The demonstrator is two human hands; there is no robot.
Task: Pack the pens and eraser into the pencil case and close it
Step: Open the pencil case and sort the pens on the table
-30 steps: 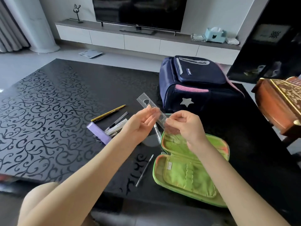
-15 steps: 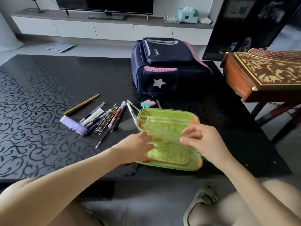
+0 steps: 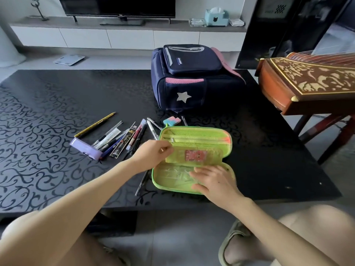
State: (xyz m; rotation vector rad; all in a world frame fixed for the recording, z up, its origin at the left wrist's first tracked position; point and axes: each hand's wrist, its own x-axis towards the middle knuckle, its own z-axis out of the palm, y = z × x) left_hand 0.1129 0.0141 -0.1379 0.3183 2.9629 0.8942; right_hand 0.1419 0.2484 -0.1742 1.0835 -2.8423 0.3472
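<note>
The green pencil case (image 3: 199, 136) lies open on the black table, near its front edge. My left hand (image 3: 153, 153) pinches the left edge of the case's inner flap, which carries a red card (image 3: 195, 155). My right hand (image 3: 213, 182) lies flat, fingers apart, on the near half, over a clear ruler (image 3: 172, 172). A heap of pens (image 3: 123, 140) lies to the left of the case. The pink and teal eraser (image 3: 172, 120) sits just behind it. One thin pen (image 3: 141, 182) lies by the case's near left corner.
A purple box (image 3: 85, 147) and a yellow pencil (image 3: 96, 124) lie at the left of the heap. A navy backpack (image 3: 192, 73) stands behind the case. A carved wooden instrument (image 3: 307, 81) on a stand is at the right, beyond the table edge.
Both hands held the clear ruler above the case; now the ruler lies in the near half under my right hand. My left hand has gripped the inner flap. The view has tilted down.
</note>
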